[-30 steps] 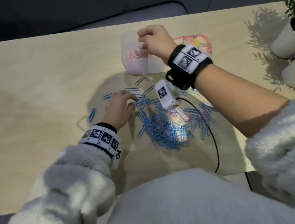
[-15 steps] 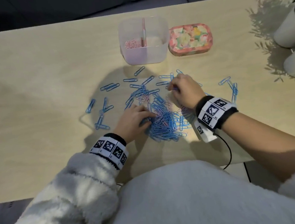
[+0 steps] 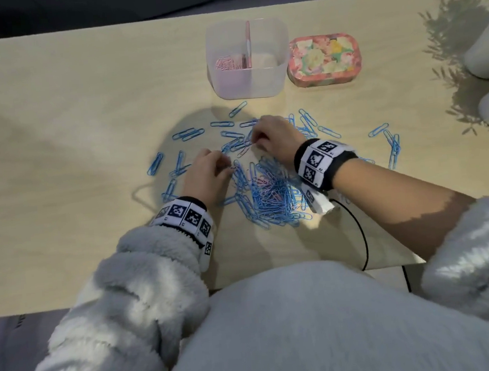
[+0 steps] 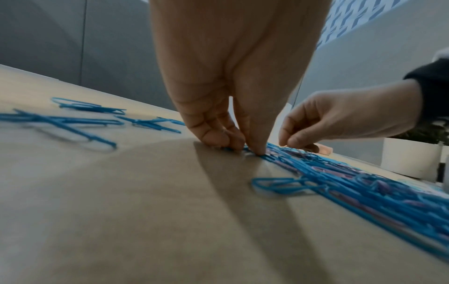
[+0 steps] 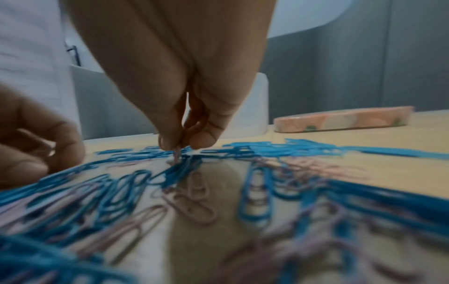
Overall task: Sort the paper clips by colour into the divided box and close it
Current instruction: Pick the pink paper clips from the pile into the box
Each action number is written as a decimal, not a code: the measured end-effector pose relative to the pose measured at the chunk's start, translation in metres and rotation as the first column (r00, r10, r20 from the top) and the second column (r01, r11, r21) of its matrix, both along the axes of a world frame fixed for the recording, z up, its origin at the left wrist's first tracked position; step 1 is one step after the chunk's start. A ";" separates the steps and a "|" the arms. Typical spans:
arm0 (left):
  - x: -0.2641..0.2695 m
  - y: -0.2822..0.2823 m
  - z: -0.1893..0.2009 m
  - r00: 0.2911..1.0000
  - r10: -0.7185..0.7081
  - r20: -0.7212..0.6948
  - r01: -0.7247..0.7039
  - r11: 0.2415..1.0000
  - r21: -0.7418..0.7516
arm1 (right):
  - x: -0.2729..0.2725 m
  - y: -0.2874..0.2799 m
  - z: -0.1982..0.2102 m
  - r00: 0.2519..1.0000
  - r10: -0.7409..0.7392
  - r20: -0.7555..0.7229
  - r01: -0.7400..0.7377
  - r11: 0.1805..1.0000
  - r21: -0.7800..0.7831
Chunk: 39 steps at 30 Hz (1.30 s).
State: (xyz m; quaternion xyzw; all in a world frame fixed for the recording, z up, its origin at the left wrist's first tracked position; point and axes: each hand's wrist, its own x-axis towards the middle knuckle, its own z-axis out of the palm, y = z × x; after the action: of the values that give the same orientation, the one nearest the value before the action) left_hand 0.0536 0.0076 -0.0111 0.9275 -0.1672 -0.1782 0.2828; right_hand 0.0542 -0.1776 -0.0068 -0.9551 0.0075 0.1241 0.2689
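Right hand (image 5: 184,107) pinching pink clip (image 5: 176,153), left hand (image 3: 206,173) fingertips on pile (image 3: 271,200) — grip unclear, no legible writing.

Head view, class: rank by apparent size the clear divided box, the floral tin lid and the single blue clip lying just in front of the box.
1. clear divided box
2. floral tin lid, somewhat smaller
3. single blue clip, far smallest

All sit at similar distance, so the order is trustworthy.
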 end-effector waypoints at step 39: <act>0.029 -0.046 -0.005 0.995 -0.057 0.080 0.045 0.990 0.135 | -0.051 0.003 0.009 0.988 -0.113 -0.103 0.109 0.993 -0.043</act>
State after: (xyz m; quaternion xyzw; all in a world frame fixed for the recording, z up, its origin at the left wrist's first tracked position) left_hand 0.0825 -0.0388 -0.0160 0.9464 -0.1904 -0.1570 0.2085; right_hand 0.0035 -0.1744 0.0019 -0.9501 0.0769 0.1591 0.2569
